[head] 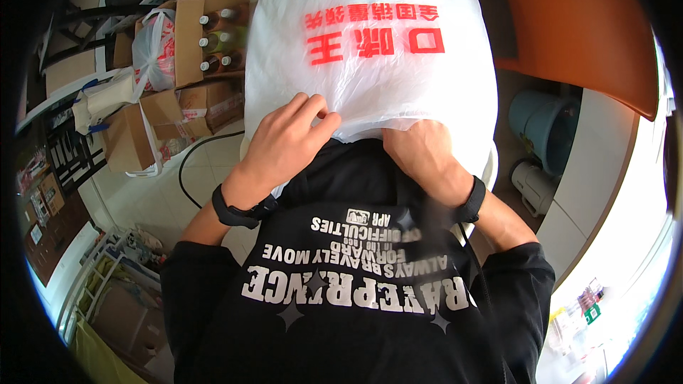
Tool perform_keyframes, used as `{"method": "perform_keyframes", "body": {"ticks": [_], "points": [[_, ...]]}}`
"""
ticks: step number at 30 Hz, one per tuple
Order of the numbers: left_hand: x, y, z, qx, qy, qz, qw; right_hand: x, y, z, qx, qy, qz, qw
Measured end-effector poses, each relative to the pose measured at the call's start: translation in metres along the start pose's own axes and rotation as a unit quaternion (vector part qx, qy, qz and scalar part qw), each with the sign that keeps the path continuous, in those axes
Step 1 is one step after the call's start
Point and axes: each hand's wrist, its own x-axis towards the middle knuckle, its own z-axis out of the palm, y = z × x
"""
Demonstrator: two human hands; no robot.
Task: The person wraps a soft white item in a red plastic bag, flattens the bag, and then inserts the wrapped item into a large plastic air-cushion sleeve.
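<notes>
A large white plastic bag (373,88) with red printed writing lies spread in front of me, its opening towards my body. My left hand (285,141) pinches the bag's near edge between thumb and fingers, and the film is drawn into creases there. Inside the opening is part of my right hand (419,149); the film covers its fingers, so whether they grip anything is hidden. What the bag contains cannot be seen. Both wrists wear black bands, and my black printed shirt (347,341) fills the lower middle.
At left stand an open cardboard box of capped bottles (216,41), a tied plastic bag (155,50) and more cardboard boxes (128,136). A black cable (184,170) curves over the tiled floor. To the right are an orange chair back (592,26) and a blue bucket (544,128).
</notes>
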Motion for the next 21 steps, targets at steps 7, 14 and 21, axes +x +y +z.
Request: {"method": "perform_keyframes", "body": {"ticks": [7,14,21], "points": [[0.000,-0.001,0.004,0.005,-0.001,0.009,1.000,-0.002,-0.020,-0.033,0.090,-0.134,0.079,0.984],[-0.001,-0.002,0.005,0.010,-0.012,0.007,1.000,-0.016,-0.026,-0.054,0.287,-0.185,-0.067,0.938],[-0.006,-0.012,0.009,-0.013,-0.058,0.002,0.998,-0.013,0.001,-0.087,0.309,-0.228,-0.114,0.917]]}}
